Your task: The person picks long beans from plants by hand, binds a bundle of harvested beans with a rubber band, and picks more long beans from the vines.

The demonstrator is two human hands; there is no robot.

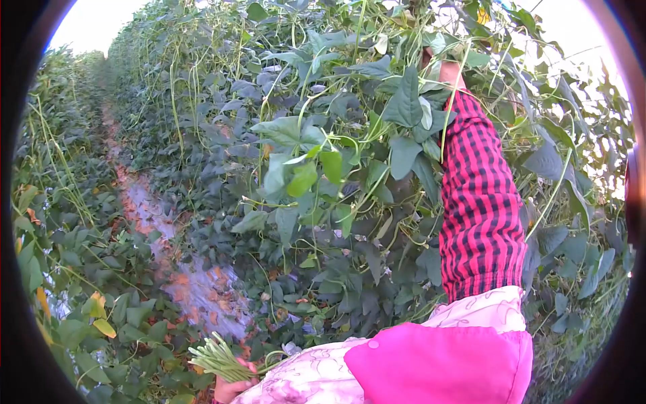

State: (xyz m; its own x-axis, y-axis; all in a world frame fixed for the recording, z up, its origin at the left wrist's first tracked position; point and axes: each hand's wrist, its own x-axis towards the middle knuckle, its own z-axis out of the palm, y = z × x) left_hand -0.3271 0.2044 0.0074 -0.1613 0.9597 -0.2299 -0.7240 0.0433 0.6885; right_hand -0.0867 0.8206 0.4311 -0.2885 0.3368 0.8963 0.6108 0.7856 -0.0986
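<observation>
At the bottom of the view my left hand (234,388) is closed around a bunch of long green beans (219,358), their ends sticking out toward the upper left. My right hand (449,73) reaches up into the bean vines (405,97) at the top. Leaves cover its fingers, so what it touches there is hidden. A red-and-black checked sleeve (479,195) covers the raised right arm. Slender long bean pods (173,108) hang from the vines to the left of that arm.
A wall of climbing bean plants fills the middle and right. On the left, a narrow path (202,296) with plastic sheeting and dry leaves runs between two rows. Low leafy plants (101,269) border it. Bright pink cloth (444,363) covers part of the lower view.
</observation>
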